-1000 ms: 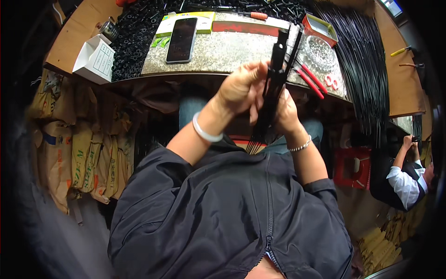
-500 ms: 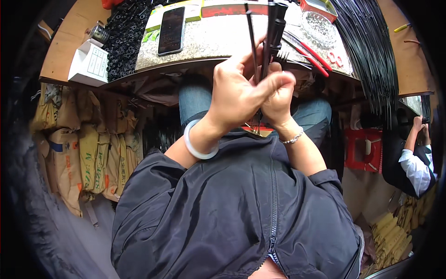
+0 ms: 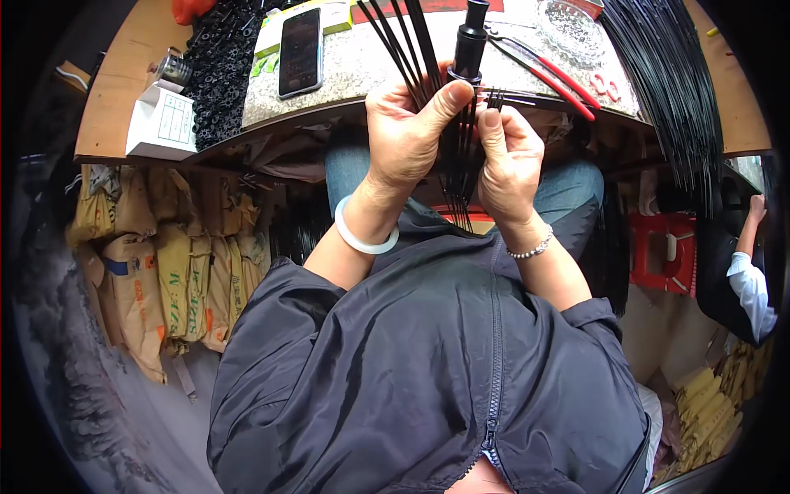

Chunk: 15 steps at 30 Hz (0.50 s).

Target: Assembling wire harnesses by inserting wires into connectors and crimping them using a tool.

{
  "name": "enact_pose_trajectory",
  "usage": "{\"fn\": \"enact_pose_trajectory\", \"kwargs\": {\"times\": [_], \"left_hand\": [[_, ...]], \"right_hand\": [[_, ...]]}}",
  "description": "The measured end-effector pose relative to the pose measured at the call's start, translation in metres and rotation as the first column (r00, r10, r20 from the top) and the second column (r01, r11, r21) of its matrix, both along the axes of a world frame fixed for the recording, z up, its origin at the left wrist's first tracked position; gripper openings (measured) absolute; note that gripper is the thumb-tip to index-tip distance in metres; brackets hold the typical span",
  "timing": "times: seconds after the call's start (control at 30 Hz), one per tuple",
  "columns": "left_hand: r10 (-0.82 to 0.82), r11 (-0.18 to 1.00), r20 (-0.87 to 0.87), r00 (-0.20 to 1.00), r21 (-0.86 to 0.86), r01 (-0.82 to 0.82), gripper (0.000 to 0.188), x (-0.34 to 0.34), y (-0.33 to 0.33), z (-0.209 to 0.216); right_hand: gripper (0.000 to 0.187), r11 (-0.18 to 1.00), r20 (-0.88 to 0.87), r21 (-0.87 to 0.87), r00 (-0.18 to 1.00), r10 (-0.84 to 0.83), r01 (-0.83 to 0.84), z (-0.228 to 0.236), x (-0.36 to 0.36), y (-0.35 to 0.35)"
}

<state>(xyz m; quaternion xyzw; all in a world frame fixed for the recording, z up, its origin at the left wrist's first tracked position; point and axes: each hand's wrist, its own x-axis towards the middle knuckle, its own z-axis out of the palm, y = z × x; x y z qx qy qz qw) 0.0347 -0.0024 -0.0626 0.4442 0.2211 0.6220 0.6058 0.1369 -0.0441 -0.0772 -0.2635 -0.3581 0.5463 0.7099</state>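
Just past the bench's near edge, my left hand is closed around several thin black rods, which fan up and to the left. Its thumb presses against the base of a black stepped tube standing upright beside them. More rods hang below the palm toward my lap. To the right, my right hand pinches a small cluster of thin black rods, their short ends poking above the thumb. Where these rods join the tube is hidden by my fingers.
Across the bench lie a phone, red-handled pliers, a glass dish and a heap of small black parts. Long black rods overhang the right edge. A white box sits left; a co-worker's sleeve shows far right.
My left hand has turned, and its rods now lean further left. My right hand, partly covered before, has come out to the right with rod ends in its pinch. The view has shifted slightly.
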Motion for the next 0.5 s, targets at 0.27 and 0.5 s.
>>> {"fn": "enact_pose_trajectory", "kwargs": {"times": [0.27,0.5], "left_hand": [[0.018,0.998,-0.010,1.000,-0.057,-0.018,0.020,0.004,-0.001,0.003],[-0.017,1.000,0.019,1.000,-0.018,0.017,0.020,0.008,0.002,-0.001]], "right_hand": [[0.019,0.964,-0.106,-0.152,0.973,0.203,-0.217,-0.008,0.017,0.020],[0.012,0.986,-0.200,-0.027,0.967,0.157,-0.166,-0.015,0.015,0.015]]}}
